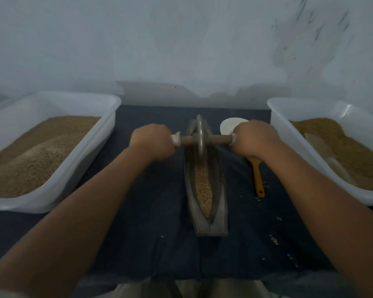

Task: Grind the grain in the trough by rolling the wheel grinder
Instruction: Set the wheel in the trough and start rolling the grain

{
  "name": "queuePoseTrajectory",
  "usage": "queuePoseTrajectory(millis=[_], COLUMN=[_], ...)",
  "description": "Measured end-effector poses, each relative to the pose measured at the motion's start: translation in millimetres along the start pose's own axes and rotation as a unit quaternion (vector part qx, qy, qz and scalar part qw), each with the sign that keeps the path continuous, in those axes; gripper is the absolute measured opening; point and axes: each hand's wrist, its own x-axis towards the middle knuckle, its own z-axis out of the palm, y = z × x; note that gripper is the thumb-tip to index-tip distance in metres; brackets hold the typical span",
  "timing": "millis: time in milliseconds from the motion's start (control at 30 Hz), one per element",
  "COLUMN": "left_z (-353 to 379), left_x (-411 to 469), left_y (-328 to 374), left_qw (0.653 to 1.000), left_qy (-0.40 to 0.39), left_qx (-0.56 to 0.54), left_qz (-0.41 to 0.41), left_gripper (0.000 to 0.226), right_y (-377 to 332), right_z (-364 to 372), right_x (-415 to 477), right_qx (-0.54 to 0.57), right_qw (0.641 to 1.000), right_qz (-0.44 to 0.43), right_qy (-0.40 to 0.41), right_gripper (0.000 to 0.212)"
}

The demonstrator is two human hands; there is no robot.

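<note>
You have both hands on the wheel grinder (pixel 200 134), a thin grey metal disc set on a brown wooden axle (pixel 220 139) that runs crosswise through its middle. Your left hand (pixel 152 139) is closed in a fist round the left end of the axle, and your right hand (pixel 254 138) grips the right end the same way. A bit of white wrapping (pixel 176 140) shows at each end just inside your knuckles. Both forearms are bare and stretched forward.

The disc stands upright on its edge in the long, boat-shaped grey metal trough (pixel 219 203), towards its far end. The trough lies lengthwise away from you on a dark blue cloth (pixel 151 201), between your forearms. The coarse tan grain (pixel 203 186) fills the groove in a narrow strip from just beneath the wheel down to the trough's near point.

To your left sits a white rectangular plastic tub (pixel 80 97) heaped with pale brown meal (pixel 37 153). To your right, a second white plastic tub (pixel 276 117) holds a darker brown heap (pixel 340 147) with a pale flat scoop (pixel 320 145) lying on it. Just right of the trough, a yellow-handled tool (pixel 258 179) lies on the cloth, its head hidden under your right wrist. A white round dish (pixel 229 125) shows beyond your right hand. A few loose kernels (pixel 274 239) are scattered on the cloth near your right forearm. A pale grey wall (pixel 181 50) rises behind everything.
</note>
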Motion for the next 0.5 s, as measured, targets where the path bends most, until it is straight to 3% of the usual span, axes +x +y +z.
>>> queuePoseTrajectory(millis=[133,200,300,500], left_z=[14.3,23.4,29.1,8.9], left_x=[-55.6,-94.6,-99.3,-6.7], left_y=[-11.8,-22.0,-26.6,-4.9], left_qw=[0.998,0.995,0.994,0.999], left_qy=[0.014,0.044,0.058,0.029], left_qx=[0.019,0.019,0.022,0.014], left_qz=[0.057,0.090,0.093,-0.006], left_gripper=[0.024,0.027,0.028,0.027], right_y=[8.7,11.4,12.3,-1.7], right_z=[-8.1,-10.5,-4.0,2.6], right_x=[-47.9,-84.4,-86.7,-9.2], right_qx=[0.067,0.069,0.049,0.003], right_qw=[0.985,0.977,0.987,1.000], right_qz=[-0.054,-0.098,-0.100,0.006], right_qy=[-0.153,-0.176,-0.119,0.003], right_gripper=[0.016,0.020,0.024,0.018])
